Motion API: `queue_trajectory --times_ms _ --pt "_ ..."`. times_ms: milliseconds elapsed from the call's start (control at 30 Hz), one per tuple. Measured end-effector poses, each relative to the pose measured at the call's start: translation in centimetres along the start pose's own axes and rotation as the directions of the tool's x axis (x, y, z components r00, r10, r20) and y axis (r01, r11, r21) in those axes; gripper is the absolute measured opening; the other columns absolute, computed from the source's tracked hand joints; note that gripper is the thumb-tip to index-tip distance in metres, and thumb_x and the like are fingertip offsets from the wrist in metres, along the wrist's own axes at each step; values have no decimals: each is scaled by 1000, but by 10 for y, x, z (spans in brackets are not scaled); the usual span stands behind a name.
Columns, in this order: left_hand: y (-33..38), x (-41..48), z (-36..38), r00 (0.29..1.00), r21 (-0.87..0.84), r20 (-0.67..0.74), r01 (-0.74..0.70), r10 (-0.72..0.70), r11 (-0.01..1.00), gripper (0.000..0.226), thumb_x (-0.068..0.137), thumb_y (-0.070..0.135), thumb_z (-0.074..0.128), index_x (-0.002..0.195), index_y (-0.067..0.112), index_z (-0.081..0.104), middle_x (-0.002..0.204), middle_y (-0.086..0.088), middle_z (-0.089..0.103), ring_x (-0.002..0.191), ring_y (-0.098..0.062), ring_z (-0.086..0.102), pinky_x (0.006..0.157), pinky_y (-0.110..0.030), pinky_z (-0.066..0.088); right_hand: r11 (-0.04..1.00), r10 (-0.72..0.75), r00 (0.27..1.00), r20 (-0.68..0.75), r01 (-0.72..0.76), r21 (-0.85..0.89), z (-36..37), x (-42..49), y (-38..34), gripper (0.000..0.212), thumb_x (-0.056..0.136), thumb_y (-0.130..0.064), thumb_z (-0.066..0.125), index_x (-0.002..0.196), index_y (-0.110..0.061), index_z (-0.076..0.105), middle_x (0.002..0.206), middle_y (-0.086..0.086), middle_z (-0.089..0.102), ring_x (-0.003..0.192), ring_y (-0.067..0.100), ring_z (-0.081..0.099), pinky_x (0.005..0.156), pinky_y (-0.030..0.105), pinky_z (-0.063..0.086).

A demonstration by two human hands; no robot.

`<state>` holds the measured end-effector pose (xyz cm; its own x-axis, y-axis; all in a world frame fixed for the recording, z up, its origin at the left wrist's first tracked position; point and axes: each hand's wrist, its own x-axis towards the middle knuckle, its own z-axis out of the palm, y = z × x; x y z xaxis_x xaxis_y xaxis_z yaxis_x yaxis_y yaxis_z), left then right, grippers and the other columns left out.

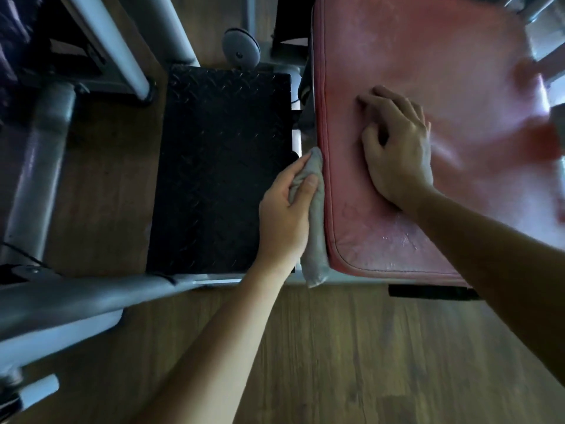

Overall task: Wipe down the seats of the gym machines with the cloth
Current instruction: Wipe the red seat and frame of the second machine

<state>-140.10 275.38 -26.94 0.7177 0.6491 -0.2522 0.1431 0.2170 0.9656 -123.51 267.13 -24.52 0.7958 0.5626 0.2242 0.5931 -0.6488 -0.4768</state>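
Observation:
A worn red padded seat (428, 71) fills the upper right, with damp droplets near its front left corner. My left hand (286, 209) grips a grey cloth (316, 240) and presses it against the seat's left side edge; the cloth hangs down past the seat's front corner. My right hand (397, 145) rests palm down on the top of the seat, fingers spread and slightly bent, holding nothing.
A black diamond-plate footplate (220, 166) lies left of the seat. Grey steel frame tubes (76, 304) cross the lower left and upper left. A round grey knob (241, 48) sits behind the plate. Wooden floor (351, 362) spreads below.

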Motion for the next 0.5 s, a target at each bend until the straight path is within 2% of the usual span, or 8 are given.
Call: queue_trajectory --times_ms 67,133,200,300,367,400,500 --pt "3 -13 2 1000 38 -13 -23 24 999 38 102 25 55 138 16 59 133 3 67 124 -8 62 111 -39 47 1000 -5 1000 -8 5 23 -2 0 0 46 91 -24 45 134 -27 62 144 -8 54 137 16 43 116 39 30" --pt "5 -28 2 998 55 -26 -51 52 997 36 102 25 55 137 18 61 131 6 68 122 -5 62 110 -37 48 994 5 1000 -24 -3 107 -6 -1 1 44 88 -20 47 125 -23 69 135 -5 61 129 17 51 113 35 36" --pt "5 -43 2 998 73 -24 -61 63 995 34 103 23 55 136 19 62 128 8 69 120 -2 63 109 -34 48 968 77 997 -23 -69 240 -13 -3 1 42 83 -13 48 116 -19 74 121 -5 68 115 13 60 103 20 41" --pt "6 -67 5 995 122 -34 -88 93 989 35 103 23 55 137 21 61 132 10 67 121 1 60 109 -28 47 908 210 975 66 -220 356 -37 -20 2 41 85 -8 49 115 -19 75 102 -8 71 97 7 62 85 18 46" --pt "5 -78 9 990 141 -49 -123 131 982 36 103 24 55 138 20 60 135 8 65 124 -1 59 111 -31 46 927 235 964 123 -260 271 -55 -49 12 41 88 -2 48 114 -18 75 104 -1 72 96 14 62 78 18 41" --pt "4 -80 11 988 142 -60 -135 145 981 36 103 25 55 138 20 60 135 7 65 125 -2 59 112 -33 45 943 227 967 120 -249 222 -61 -66 19 42 88 0 47 114 -17 75 111 2 73 102 19 62 79 18 39" --pt "0 -77 13 980 187 -67 -170 185 968 37 102 25 56 138 19 59 134 6 65 124 -3 60 112 -35 46 965 193 981 -23 -186 183 -66 -110 39 43 88 3 46 116 -16 73 128 6 65 121 27 57 97 22 38"
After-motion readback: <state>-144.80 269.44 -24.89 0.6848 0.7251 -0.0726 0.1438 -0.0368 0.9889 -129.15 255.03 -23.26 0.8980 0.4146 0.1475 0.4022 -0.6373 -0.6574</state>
